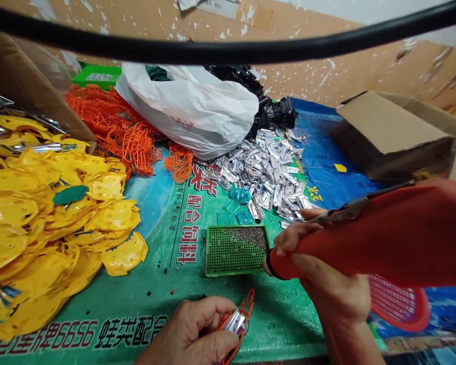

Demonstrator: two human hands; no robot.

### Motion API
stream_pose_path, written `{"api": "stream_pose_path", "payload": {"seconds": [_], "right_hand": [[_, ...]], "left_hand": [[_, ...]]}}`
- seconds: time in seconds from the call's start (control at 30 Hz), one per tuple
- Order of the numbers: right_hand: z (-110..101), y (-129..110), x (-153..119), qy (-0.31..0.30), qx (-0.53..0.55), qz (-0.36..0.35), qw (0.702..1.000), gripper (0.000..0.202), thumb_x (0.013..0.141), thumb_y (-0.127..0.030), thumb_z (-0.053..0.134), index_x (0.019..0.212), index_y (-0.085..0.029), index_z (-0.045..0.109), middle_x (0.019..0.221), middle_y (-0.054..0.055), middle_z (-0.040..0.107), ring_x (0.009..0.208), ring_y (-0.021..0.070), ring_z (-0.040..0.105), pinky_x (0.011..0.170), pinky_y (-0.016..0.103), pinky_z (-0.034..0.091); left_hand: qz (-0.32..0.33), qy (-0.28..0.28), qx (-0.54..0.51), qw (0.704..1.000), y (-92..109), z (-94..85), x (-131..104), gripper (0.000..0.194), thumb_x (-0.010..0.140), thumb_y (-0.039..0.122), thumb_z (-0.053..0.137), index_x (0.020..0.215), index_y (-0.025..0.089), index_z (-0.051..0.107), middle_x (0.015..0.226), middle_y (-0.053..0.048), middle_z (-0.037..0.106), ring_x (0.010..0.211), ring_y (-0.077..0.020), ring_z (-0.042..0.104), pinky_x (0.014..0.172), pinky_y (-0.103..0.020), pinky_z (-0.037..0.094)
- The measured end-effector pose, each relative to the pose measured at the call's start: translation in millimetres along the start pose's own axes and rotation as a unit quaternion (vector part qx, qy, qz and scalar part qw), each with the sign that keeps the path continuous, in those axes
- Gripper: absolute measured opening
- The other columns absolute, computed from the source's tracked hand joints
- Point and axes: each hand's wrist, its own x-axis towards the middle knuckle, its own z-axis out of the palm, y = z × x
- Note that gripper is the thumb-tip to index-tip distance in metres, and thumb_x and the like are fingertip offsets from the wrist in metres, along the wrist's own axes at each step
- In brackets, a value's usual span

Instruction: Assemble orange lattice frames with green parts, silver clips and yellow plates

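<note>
Near the bottom centre, my left hand (199, 332) pinches an orange plastic frame (246, 305) with a shiny metal piece (235, 321) against it. My right hand (329, 284) is wrapped round the front of a large red tool-like object (383, 235) that reaches in from the right edge. Its black-ringed tip is beside the right end of a green perforated tray (222, 252), which holds many small screws (251, 235). Beyond the tray lie a few teal plastic parts (239, 194) and a heap of silver metal pieces (268, 165).
Yellow plastic parts (110, 218) are piled at the left. Behind lie orange frames (125, 147), a white bag (197, 111) and black parts (277, 114). A cardboard box (395, 126) stands back right, a red basket (421, 309) lower right. A black cable (228, 52) crosses the top.
</note>
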Motion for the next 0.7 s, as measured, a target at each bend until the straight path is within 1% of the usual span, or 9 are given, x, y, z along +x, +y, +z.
{"api": "stream_pose_path", "payload": {"seconds": [0.1, 0.17, 0.27, 0.33, 0.43, 0.53, 0.6, 0.7], "right_hand": [[1.9, -0.9, -0.1, 0.012, 0.040, 0.011, 0.999, 0.041, 0.072, -0.022, 0.071, 0.108, -0.032, 0.055, 0.073, -0.001, 0.060, 0.066, 0.0198, 0.059, 0.069, 0.043, 0.054], [3.1, -2.3, 0.6, 0.017, 0.045, 0.014, 0.999, 0.035, 0.072, -0.023, 0.071, 0.103, -0.030, 0.059, 0.073, -0.001, 0.060, 0.065, 0.0189, 0.059, 0.068, 0.041, 0.053], [2.6, -5.5, 2.9, 0.017, 0.047, 0.014, 0.999, 0.026, 0.071, -0.025, 0.071, 0.095, -0.026, 0.062, 0.073, -0.001, 0.060, 0.065, 0.0182, 0.059, 0.066, 0.040, 0.052], [1.1, -9.5, 5.4, 0.019, 0.053, 0.011, 0.998, 0.029, 0.069, -0.026, 0.073, 0.096, -0.024, 0.062, 0.072, -0.001, 0.060, 0.065, 0.0177, 0.059, 0.065, 0.039, 0.051], [0.5, -20.7, 9.6, 0.022, 0.073, 0.002, 0.997, 0.037, 0.068, -0.025, 0.074, 0.103, -0.026, 0.062, 0.071, -0.002, 0.061, 0.066, 0.0169, 0.058, 0.064, 0.036, 0.050], [4.8, -36.7, 11.2, 0.016, 0.128, -0.009, 0.992, 0.037, 0.068, -0.021, 0.074, 0.103, -0.027, 0.063, 0.068, -0.003, 0.063, 0.063, 0.0159, 0.057, 0.061, 0.033, 0.048], [9.8, -47.2, 9.2, 0.014, 0.167, -0.008, 0.986, 0.037, 0.068, -0.020, 0.074, 0.102, -0.028, 0.064, 0.068, -0.002, 0.063, 0.061, 0.0156, 0.057, 0.060, 0.032, 0.047], [17.6, -60.1, 1.4, 0.006, 0.203, 0.000, 0.979, 0.041, 0.068, -0.022, 0.076, 0.106, -0.028, 0.063, 0.070, -0.001, 0.063, 0.062, 0.0162, 0.057, 0.060, 0.032, 0.049]], "left_hand": [[0.032, 0.011, 0.045, 0.998, 2.2, -1.8, -1.6, 0.037, 0.085, 0.052, 0.048, 0.083, 0.019, 0.065, 0.066, 0.003, 0.049, 0.063, -0.0126, 0.041, 0.058, -0.023, 0.032], [0.062, 0.032, 0.076, 0.995, 2.6, -3.7, -2.0, 0.041, 0.086, 0.054, 0.045, 0.079, 0.020, 0.066, 0.070, 0.001, 0.055, 0.068, -0.0146, 0.044, 0.061, -0.024, 0.034], [0.086, 0.059, 0.110, 0.989, 2.4, -6.4, -3.6, 0.041, 0.087, 0.054, 0.043, 0.082, 0.022, 0.068, 0.075, -0.001, 0.061, 0.073, -0.0175, 0.048, 0.066, -0.026, 0.037], [0.090, 0.065, 0.129, 0.985, 2.7, -7.4, -6.6, 0.041, 0.088, 0.053, 0.042, 0.087, 0.023, 0.069, 0.077, -0.001, 0.062, 0.076, -0.0187, 0.049, 0.068, -0.026, 0.038], [0.095, 0.066, 0.148, 0.982, 4.2, -8.0, -12.4, 0.040, 0.090, 0.049, 0.039, 0.091, 0.023, 0.068, 0.081, -0.001, 0.063, 0.080, -0.0192, 0.051, 0.072, -0.027, 0.039], [0.102, 0.060, 0.139, 0.983, 5.0, -8.7, -16.4, 0.038, 0.091, 0.046, 0.038, 0.093, 0.022, 0.068, 0.083, -0.001, 0.062, 0.079, -0.0178, 0.050, 0.073, -0.027, 0.038], [0.106, 0.044, 0.118, 0.986, 4.3, -9.7, -16.9, 0.037, 0.090, 0.044, 0.039, 0.095, 0.020, 0.067, 0.080, 0.000, 0.060, 0.074, -0.0158, 0.049, 0.068, -0.025, 0.038], [0.123, 0.006, 0.073, 0.990, 2.0, -11.3, -16.1, 0.034, 0.089, 0.044, 0.043, 0.099, 0.019, 0.066, 0.074, 0.002, 0.054, 0.065, -0.0125, 0.046, 0.059, -0.023, 0.036]]}}
